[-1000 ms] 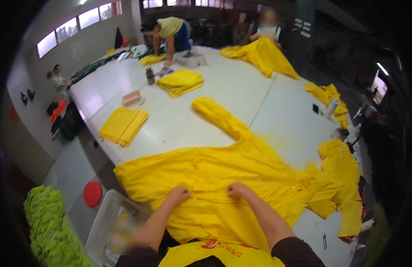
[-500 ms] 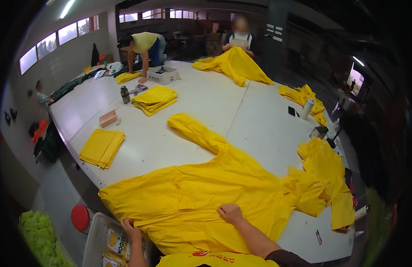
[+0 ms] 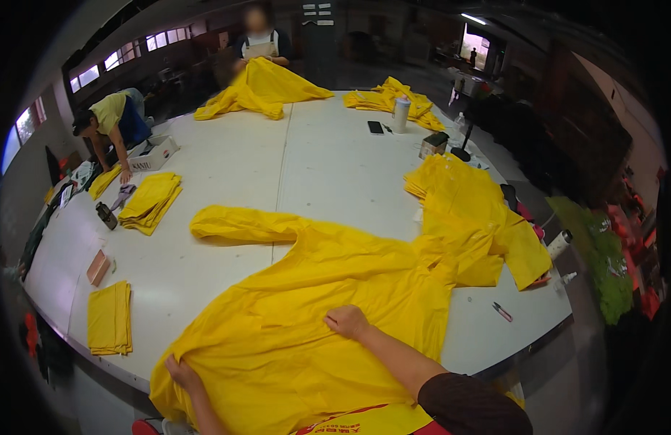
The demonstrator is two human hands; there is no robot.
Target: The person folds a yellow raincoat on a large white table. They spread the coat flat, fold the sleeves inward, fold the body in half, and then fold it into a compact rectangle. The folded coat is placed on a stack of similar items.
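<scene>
A long-sleeved yellow coat (image 3: 292, 304) lies spread and wrinkled over the near part of the white table (image 3: 230, 170), one sleeve stretched toward the far left. Its left edge is pinched in my left hand (image 3: 183, 375), and the fabric is drawn up a little around the fingers. On the middle of the coat rests my right hand (image 3: 346, 321), its fingers curled closed on the cloth. A heap of yellow pieces (image 3: 469, 217) sits beside the coat on the right.
Folded yellow stacks (image 3: 109, 319) stand at left. Thread snips (image 3: 503, 312) lie near right, and a phone (image 3: 375, 128) and a white bottle (image 3: 401, 114) farther back. Across the table a person (image 3: 261, 47) handles yellow cloth; another (image 3: 112, 123) bends by a white box (image 3: 153, 154).
The view has swung right, so the table's things appear farther left. My left hand has shifted to the coat's left end. My right hand stays closed on the coat.
</scene>
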